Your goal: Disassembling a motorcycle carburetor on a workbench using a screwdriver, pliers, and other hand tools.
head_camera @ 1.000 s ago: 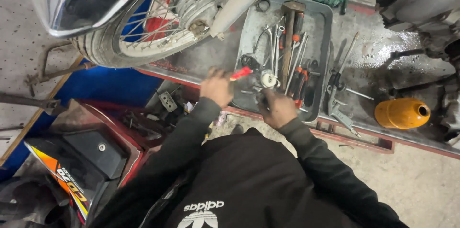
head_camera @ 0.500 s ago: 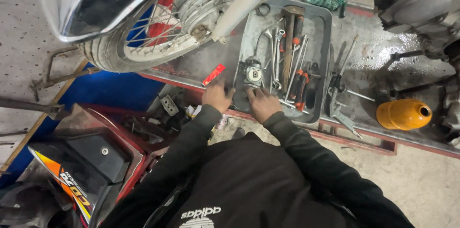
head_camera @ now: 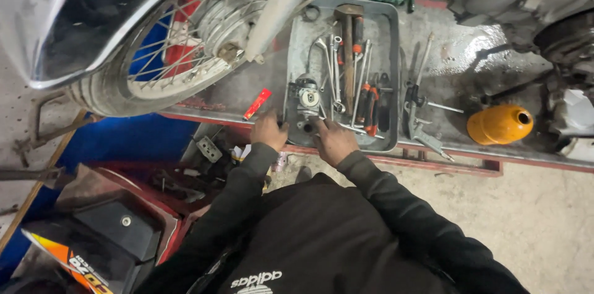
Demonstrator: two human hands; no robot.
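Greasy metal is covering the counter [head_camera: 458, 65], where a grey tool tray [head_camera: 391, 84] is sitting beside a motorcycle's spoked front wheel [head_camera: 179, 59]. Both hands are resting at the tray's near edge, fingers loosely curled and grasping nothing: the left hand [head_camera: 270, 129] touching its corner, the right hand [head_camera: 334, 139] just below a small carburettor [head_camera: 307, 93] lying inside. A red-handled tool [head_camera: 257, 103] is lying near the left hand, an orange container [head_camera: 500, 123] well apart.

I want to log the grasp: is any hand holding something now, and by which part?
Nothing is clearly held. The left hand and right hand rest at the near rim of the grey tool tray, beside the small carburetor; whether the fingers grip something small cannot be told.
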